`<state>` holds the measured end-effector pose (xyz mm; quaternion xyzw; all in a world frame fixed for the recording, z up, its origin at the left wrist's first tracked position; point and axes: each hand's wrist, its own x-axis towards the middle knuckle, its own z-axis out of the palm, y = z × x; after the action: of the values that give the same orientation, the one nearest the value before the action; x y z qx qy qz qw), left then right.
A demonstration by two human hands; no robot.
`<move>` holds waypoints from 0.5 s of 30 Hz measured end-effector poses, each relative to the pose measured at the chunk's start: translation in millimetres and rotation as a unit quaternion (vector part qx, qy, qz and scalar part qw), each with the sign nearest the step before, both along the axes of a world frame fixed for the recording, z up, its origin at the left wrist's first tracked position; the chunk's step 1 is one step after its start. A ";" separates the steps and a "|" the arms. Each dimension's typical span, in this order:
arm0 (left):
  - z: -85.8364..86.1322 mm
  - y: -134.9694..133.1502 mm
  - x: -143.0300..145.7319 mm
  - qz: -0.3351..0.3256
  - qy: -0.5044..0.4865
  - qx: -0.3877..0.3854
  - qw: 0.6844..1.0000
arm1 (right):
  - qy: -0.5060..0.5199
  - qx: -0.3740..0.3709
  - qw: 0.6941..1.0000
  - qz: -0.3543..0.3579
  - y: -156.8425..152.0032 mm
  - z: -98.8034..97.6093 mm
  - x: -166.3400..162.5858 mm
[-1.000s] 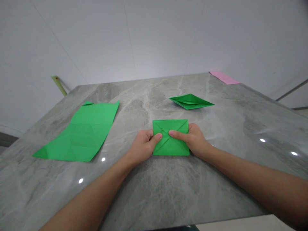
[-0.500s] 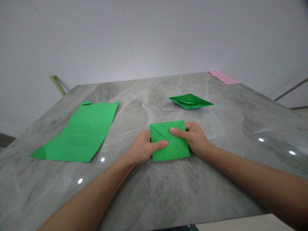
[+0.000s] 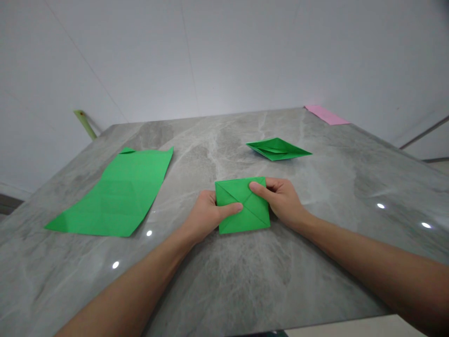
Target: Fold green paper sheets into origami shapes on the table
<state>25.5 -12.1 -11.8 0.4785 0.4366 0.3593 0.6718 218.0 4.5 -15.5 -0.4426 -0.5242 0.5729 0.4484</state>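
Between my hands is a square of folded green paper (image 3: 242,220), with diagonal creases that cross near its middle. My left hand (image 3: 206,213) grips its left side, the thumb lying flat across the front and the fingers behind. On the opposite side my right hand (image 3: 284,199) pinches the upper right part, its thumb near the top edge. The fingers behind the paper are mostly hidden. Beyond my right hand lies a folded green paper shape (image 3: 278,150), pointed at both ends like a boat.
A large creased green sheet (image 3: 129,192) with curling corners lies on the left of the grey marbled table (image 3: 196,154). Pink paper (image 3: 326,114) rests at the far right corner. A light green strip (image 3: 85,124) leans by the wall beyond the table's left edge.
The folded square has shifted slightly left in my hands. My right thumb sits a little higher on it, closer to the top edge.
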 end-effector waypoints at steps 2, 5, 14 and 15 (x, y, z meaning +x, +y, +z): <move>-1.5 0.1 1.5 0.015 -0.021 -0.005 1.000 | 0.007 -0.007 1.000 0.010 -1.6 0.9 -1.4; -1.9 0.4 3.5 0.020 -0.036 -0.004 0.999 | -0.006 -0.005 1.000 0.008 -4.1 1.5 -2.5; 5.0 -0.9 1.5 -0.008 -0.012 -0.004 1.000 | -0.030 0.047 0.998 0.018 -5.5 4.4 0.7; 5.5 -1.1 1.5 -0.010 -0.013 -0.002 1.000 | -0.039 0.065 0.997 0.019 -5.6 5.6 1.3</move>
<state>27.0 -13.2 -6.3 0.4767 0.4241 0.3579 0.6818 219.3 -1.1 -9.9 -0.4245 -0.5855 0.5283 0.4449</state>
